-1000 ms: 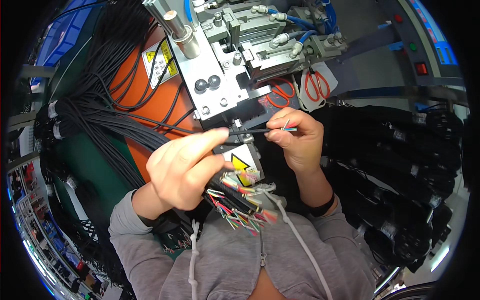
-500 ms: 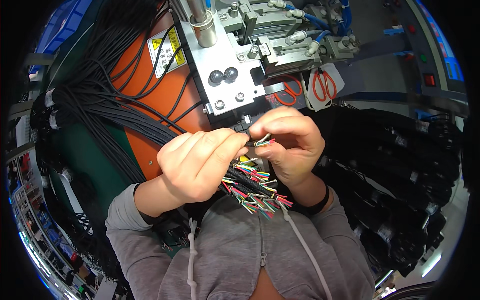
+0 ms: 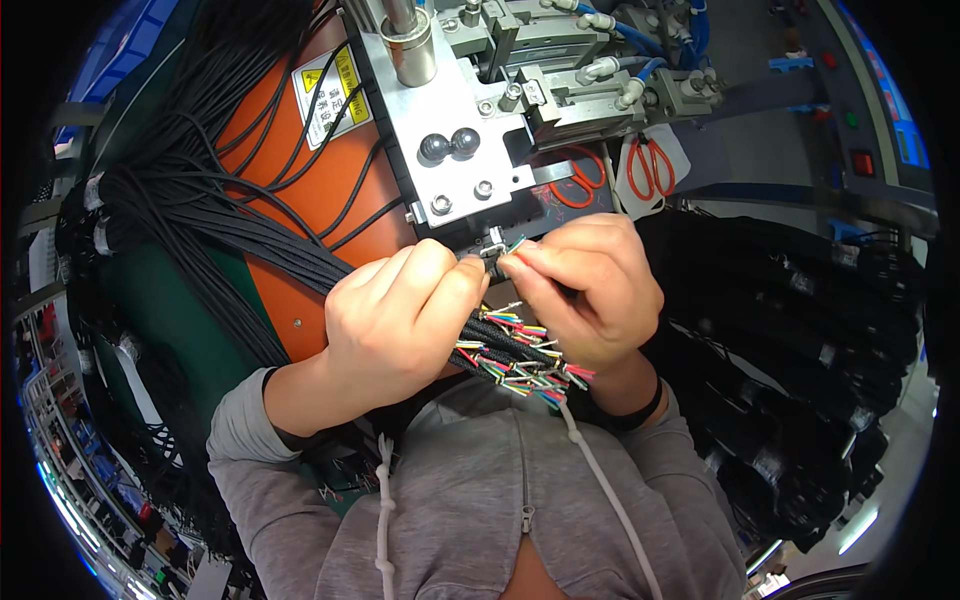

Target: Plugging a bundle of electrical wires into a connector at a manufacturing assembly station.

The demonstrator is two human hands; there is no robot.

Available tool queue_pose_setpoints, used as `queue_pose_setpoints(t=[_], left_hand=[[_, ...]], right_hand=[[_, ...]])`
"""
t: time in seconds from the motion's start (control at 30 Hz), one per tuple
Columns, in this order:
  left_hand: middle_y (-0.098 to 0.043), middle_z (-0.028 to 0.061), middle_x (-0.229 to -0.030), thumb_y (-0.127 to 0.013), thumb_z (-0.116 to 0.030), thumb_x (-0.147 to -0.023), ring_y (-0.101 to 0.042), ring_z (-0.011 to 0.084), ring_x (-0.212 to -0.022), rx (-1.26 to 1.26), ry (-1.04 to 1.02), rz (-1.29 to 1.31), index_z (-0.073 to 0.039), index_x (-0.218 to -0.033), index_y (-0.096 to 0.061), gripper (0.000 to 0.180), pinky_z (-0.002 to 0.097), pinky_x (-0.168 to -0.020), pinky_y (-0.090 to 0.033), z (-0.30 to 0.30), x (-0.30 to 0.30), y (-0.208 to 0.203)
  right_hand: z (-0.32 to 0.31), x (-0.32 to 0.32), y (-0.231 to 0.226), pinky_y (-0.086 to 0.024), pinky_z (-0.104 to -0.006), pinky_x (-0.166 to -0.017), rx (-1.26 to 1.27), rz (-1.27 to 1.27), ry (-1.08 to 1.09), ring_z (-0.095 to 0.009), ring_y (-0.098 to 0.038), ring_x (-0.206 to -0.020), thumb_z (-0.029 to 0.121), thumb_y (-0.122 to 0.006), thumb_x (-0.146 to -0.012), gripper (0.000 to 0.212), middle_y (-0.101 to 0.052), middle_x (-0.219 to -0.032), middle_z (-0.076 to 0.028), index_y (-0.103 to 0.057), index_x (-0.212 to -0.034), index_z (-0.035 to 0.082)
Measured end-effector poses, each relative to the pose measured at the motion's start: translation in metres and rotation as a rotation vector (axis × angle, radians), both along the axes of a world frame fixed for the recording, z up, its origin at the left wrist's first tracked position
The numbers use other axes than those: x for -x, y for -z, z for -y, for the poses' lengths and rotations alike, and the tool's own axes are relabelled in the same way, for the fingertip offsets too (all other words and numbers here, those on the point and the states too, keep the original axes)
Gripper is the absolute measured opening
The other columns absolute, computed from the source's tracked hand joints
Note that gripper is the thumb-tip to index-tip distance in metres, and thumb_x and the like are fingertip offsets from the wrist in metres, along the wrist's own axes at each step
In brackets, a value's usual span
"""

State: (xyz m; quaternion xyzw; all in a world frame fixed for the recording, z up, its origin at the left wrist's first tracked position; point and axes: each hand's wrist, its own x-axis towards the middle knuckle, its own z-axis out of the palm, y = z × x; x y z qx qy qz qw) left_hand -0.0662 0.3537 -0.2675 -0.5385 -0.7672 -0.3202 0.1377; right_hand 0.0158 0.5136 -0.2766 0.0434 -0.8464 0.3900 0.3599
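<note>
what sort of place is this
Probably a factory workstation where cables are worked on: a metal machine with blue tubes, many black cables gathered at the left, and a bunch of stripped ends showing coloured wires.

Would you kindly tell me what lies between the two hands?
In the head view: fine wires and, lower down, black cables with coloured wire ends.
</note>
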Motion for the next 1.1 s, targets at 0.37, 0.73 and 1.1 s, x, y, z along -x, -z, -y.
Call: queue_pose_setpoints(t=[0.37, 0.73, 1.1], left_hand=[[-0.050, -0.0011, -0.072, -0.064, -0.011, -0.069, -0.049, 0.0090, -0.056, 0.089, -0.007, -0.098, -0.005, -0.094, -0.067, 0.026, 0.0231, -0.045, -0.035, 0.003, -0.004, 0.007], [-0.044, -0.0002, -0.071, -0.063, -0.010, -0.070, -0.047, 0.0112, -0.058, 0.364, -0.038, -0.104, -0.008, -0.106, -0.069, 0.037, 0.0245, -0.049, -0.036, 0.000, -0.012, 0.008], [-0.046, 0.0010, -0.075, -0.063, -0.010, -0.068, -0.049, 0.0120, -0.059, 0.303, -0.083, -0.105, -0.009, -0.106, -0.068, 0.038, 0.0256, -0.051, -0.039, -0.002, -0.011, 0.013]], right_hand=[[-0.022, -0.004, 0.011, -0.044, -0.0272, -0.060, 0.691, 0.501, -0.248, -0.015, -0.056, -0.066, 0.000, -0.072, -0.075, 0.010, -0.060, -0.073, -0.008, -0.061, -0.074, 0.000], [-0.010, 0.009, 0.031, -0.043, -0.0285, -0.059, 0.028, 0.296, -0.019, -0.020, -0.055, -0.062, -0.002, -0.067, -0.075, 0.008, -0.059, -0.069, -0.009, -0.060, -0.073, -0.001], [-0.004, 0.009, 0.051, -0.041, -0.0257, -0.060, 0.232, 0.326, 0.023, -0.014, -0.050, -0.063, -0.003, -0.063, -0.076, 0.007, -0.053, -0.067, -0.005, -0.057, -0.073, 0.000]])
